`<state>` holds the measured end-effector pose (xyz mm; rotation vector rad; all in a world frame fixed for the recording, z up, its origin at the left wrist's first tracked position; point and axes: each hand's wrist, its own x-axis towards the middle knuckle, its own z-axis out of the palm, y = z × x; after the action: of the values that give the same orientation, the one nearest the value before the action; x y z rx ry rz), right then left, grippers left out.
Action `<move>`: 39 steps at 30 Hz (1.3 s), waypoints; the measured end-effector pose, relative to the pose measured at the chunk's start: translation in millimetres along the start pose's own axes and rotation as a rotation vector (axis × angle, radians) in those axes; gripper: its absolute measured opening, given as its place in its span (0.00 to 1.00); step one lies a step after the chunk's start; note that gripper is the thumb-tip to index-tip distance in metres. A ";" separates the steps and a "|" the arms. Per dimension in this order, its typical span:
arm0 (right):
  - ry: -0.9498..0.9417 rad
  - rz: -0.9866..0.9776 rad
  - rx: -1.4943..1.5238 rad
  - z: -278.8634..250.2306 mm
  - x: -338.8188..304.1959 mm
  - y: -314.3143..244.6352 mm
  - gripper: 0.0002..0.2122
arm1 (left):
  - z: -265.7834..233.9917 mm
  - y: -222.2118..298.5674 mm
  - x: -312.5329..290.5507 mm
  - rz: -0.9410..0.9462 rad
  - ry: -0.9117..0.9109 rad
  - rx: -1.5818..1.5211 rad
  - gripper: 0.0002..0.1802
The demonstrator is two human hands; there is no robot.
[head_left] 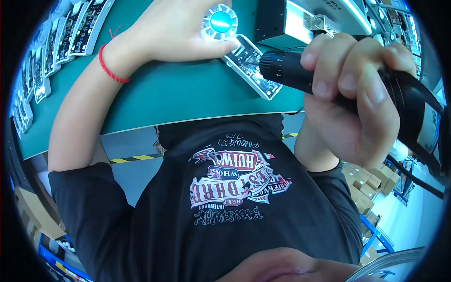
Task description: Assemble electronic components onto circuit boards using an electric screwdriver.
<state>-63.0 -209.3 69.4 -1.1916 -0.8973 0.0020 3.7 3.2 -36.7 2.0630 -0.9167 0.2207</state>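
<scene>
My right hand point(354, 89) is wrapped round a black electric screwdriver point(289, 69), held sideways with its tip to the left. The thin bit reaches a circuit board in a slim white housing point(263, 84), which lies slanted near the front of the green table. Whether the bit sits in a screw is too small to tell. From the upper left, my left hand point(181, 30) grips a round ribbed part point(221, 22) with a bright blue centre, at the housing's far end. The thumb presses by the housing's edge; some fingers are cut off by the picture's top.
Several similar housings with circuit boards point(70, 33) stand in a row along the table's point(188, 89) left side. A metal box-shaped device point(282, 23) stands at the far right, beyond the screwdriver. A black cable point(416, 178) hangs at right, above cardboard boxes point(364, 185).
</scene>
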 end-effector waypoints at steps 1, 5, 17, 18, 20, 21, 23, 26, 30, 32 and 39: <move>-0.018 0.007 0.006 -5.8 0.6 -1.1 0.20 | 0.0 0.5 0.1 -0.010 -0.009 -0.004 0.25; -0.093 0.030 0.019 -2.2 7.6 12.0 0.20 | 1.2 1.6 -0.9 -0.038 -0.029 -0.021 0.25; -0.287 0.058 0.044 3.7 14.6 18.9 0.19 | 3.6 6.2 -4.6 -0.045 0.003 -0.035 0.24; -0.302 0.059 0.045 0.1 16.9 24.0 0.19 | 3.6 6.5 -4.4 -0.047 0.002 -0.039 0.24; -0.332 0.062 0.052 -2.2 19.3 28.4 0.19 | 2.8 7.2 -4.8 -0.054 0.002 -0.041 0.24; -0.348 0.063 0.058 -8.4 19.2 23.8 0.19 | 1.8 7.9 -5.3 -0.068 -0.010 -0.053 0.24; -0.381 0.064 0.070 -15.0 22.1 23.8 0.19 | -0.5 9.1 -6.4 -0.095 -0.033 -0.074 0.24; -0.364 0.075 0.059 -3.8 19.8 27.5 0.19 | -0.3 9.7 -4.9 -0.102 -0.039 -0.098 0.24; -0.191 0.106 -0.043 6.5 12.0 23.1 0.20 | 0.1 5.7 2.1 -0.051 -0.044 -0.134 0.24; -0.101 0.109 -0.092 9.5 8.9 22.6 0.20 | -1.3 2.0 2.1 -0.022 -0.042 -0.029 0.23; 0.023 -0.076 0.026 -25.2 12.2 -28.5 0.20 | -16.6 9.6 0.5 0.052 -0.017 0.198 0.23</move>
<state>-52.3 -235.7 97.4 -1.1309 -0.9189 -0.0608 0.2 12.0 -20.0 2.2266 -0.9933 0.3333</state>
